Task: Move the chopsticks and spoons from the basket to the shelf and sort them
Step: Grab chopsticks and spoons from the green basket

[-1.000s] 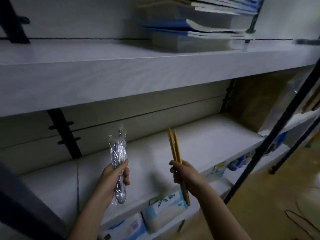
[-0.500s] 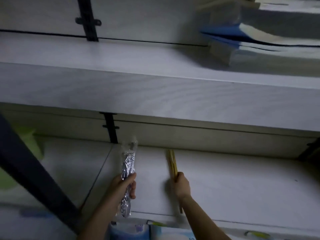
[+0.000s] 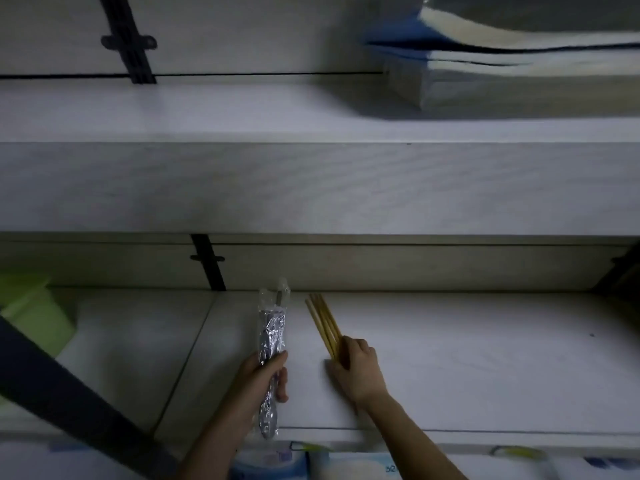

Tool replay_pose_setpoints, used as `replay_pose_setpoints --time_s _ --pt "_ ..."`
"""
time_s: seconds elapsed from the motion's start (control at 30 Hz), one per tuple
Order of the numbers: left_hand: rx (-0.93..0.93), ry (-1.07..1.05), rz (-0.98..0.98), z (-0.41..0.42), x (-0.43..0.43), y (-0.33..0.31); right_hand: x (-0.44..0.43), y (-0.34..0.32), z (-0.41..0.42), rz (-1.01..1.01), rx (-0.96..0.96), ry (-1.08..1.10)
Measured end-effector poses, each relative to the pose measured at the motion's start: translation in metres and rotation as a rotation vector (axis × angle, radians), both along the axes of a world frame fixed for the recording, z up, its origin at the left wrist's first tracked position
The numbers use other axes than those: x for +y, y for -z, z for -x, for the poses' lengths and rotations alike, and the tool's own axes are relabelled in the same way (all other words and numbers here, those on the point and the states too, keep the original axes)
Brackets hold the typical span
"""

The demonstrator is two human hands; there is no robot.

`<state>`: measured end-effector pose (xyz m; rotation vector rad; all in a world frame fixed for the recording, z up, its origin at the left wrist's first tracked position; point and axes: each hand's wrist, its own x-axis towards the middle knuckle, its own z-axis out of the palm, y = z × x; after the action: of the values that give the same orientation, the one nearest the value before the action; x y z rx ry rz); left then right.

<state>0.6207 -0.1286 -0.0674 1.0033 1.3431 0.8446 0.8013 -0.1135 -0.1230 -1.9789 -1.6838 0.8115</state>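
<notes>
My left hand (image 3: 268,377) grips a bundle of metal spoons in clear plastic wrap (image 3: 272,336), held upright just above the white middle shelf (image 3: 467,362). The bundle's lower end hangs past the shelf's front edge. My right hand (image 3: 358,367) is closed on the near ends of several yellow wooden chopsticks (image 3: 323,322), which lie low on the shelf and point away toward the back wall. Spoons and chopsticks sit side by side, a small gap between them. No basket is in view.
A green container (image 3: 33,313) stands at the shelf's left end. A dark diagonal post (image 3: 69,407) crosses the lower left. The upper shelf (image 3: 311,185) overhangs, with stacked books (image 3: 519,64) on it. Packaged goods (image 3: 346,462) sit on the shelf below.
The view swung left and squared up to the shelf. Both hands moved forward over the middle shelf, and the chopsticks dropped from upright to lying flat along it.
</notes>
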Motion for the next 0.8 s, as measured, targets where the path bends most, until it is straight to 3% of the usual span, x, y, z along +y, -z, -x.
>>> replay_pose_setpoints --time_s 0.23,0.37,0.57,0.8 --pt "-0.118 0.07 0.097 -0.081 -0.001 -0.001 -0.044 -0.029 -0.106 -0.058 0.026 0.0" --pt "-0.137 0.094 0.153 -0.148 -0.005 0.002 -0.077 -0.04 -0.188 -0.069 -0.098 0.01" --pt "-0.006 0.16 0.159 -0.252 -0.006 0.021 -0.117 -0.059 -0.284 -0.052 -0.242 0.033" --pt "0.041 0.175 0.078 -0.335 -0.003 0.039 -0.141 -0.064 -0.342 -0.009 -0.278 0.027"
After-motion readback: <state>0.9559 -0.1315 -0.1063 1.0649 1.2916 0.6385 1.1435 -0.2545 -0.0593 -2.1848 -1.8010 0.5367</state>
